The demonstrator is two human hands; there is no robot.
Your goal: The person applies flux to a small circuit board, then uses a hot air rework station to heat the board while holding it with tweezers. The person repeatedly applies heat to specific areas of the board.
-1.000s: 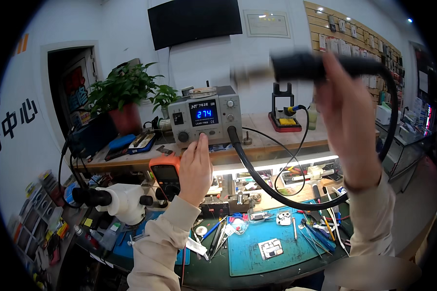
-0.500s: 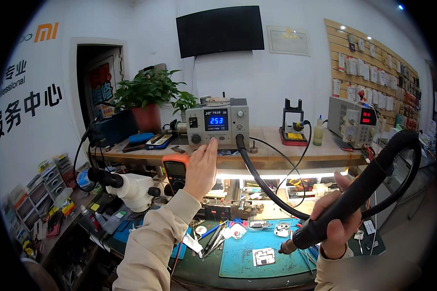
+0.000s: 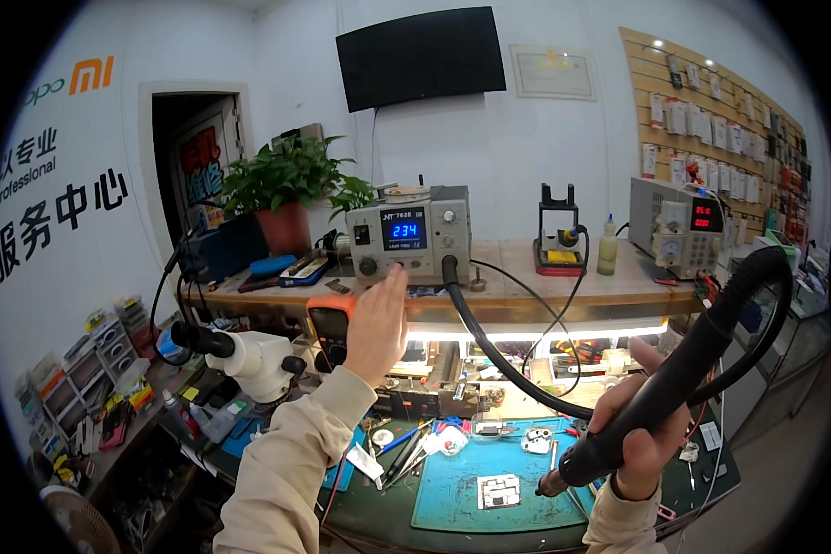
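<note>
The left hand [image 3: 379, 323], fingers extended and gripping nothing, reaches the lower front panel [image 3: 415, 262] of the hot-air station [image 3: 411, 233] beyond the blue mat [image 3: 443, 499]. The right hand [image 3: 654, 445] has its fingers wrapped around the hot-air handpiece [image 3: 651, 397], nozzle [image 3: 552, 483] above the mat's right part. A circuit board [image 3: 499, 492] lies on the mat. The step seems to be adjusting the station; the next move calls for a steady nozzle.

Electronics repair shop, 1 white microscope [image 3: 252, 364], hot-air station [image 3: 404, 231], packets [image 3: 706, 127] on slatted panel [image 3: 639, 57]
</note>
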